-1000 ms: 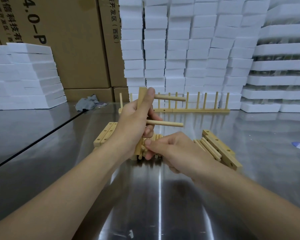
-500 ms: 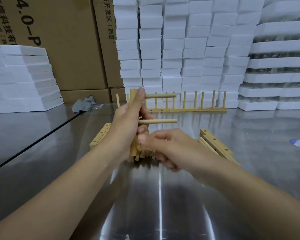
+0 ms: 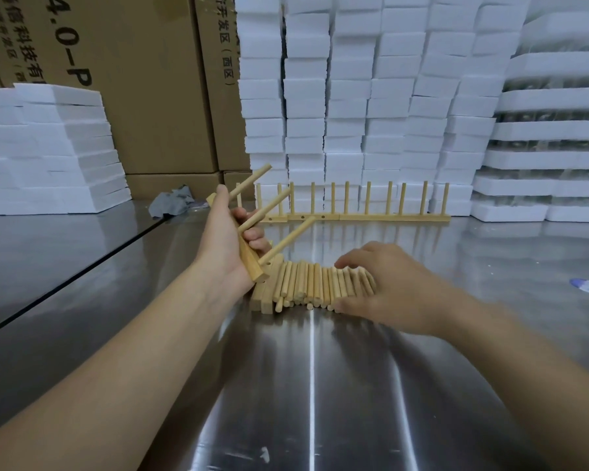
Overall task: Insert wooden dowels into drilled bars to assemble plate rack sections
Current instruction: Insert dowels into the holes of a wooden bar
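Our left hand [image 3: 223,243] grips the drilled bar [image 3: 252,265], tilted above the surface [image 3: 313,385]. Our right hand [image 3: 388,287] covers the loose dowels [image 3: 306,283]; we cannot tell if it pinches one. A careless rake could scatter them.

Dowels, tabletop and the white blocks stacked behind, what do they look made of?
Dowels: pale bare wood, matte tan, no gloss visible. Tabletop: metal, likely brushed stainless steel, given its streaky mirror-like reflections. White blocks: probably polystyrene foam, matte white with slightly rough edges, though the look leaves that open.
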Tool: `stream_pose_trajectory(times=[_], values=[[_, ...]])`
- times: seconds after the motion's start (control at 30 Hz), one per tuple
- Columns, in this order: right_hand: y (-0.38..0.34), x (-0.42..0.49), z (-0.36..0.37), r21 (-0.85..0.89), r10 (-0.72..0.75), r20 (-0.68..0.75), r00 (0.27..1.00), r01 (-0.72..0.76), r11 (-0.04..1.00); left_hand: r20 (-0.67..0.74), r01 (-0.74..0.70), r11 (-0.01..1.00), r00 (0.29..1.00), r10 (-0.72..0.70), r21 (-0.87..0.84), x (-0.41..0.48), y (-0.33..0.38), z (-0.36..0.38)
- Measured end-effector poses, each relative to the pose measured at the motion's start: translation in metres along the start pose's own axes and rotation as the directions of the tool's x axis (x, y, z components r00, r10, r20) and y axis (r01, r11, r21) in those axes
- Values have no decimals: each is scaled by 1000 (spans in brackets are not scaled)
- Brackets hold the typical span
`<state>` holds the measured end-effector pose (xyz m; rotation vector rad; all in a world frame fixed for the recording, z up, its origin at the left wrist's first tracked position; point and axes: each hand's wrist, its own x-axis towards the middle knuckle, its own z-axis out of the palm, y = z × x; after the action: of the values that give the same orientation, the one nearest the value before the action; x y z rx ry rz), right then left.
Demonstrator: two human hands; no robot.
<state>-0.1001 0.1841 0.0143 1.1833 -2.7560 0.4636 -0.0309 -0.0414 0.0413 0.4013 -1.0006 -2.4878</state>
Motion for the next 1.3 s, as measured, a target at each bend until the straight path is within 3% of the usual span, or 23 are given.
stream_pose_trajectory(times=[0.23,0.67,0.8,0.87,0.93,1.03,1.2,1.3], values=[[1,1,1,-3,-1,25,1000,2,1000,-19,12,1000,1000,-12,0,-5,1,3],[-11,-1,7,-13,-118,-77,990,117,993,-31,13,1000,999,-12,29,-6,0,3],[-13,0,4,39,-186,-250,950,202,979,-32,35,999,999,-35,-1,-5,-1,3],[-16,-1,0,185,-142,-410,901,235,954,-37,46,999,998,-46,-20,-5,0,2],[-19,-2,-5,440,-32,-484,874,275,855,-41,57,997,997,-58,-44,-4,1,1],[-23,-4,-13,699,56,-422,905,286,655,-59,65,992,996,-72,-106,-3,4,-1],[-25,-5,-19,908,85,-232,969,184,377,-73,72,989,994,-82,-129,-2,5,-1],[-26,-4,-20,946,49,-174,984,153,286,-61,80,990,994,-87,-114,-2,5,-1]])
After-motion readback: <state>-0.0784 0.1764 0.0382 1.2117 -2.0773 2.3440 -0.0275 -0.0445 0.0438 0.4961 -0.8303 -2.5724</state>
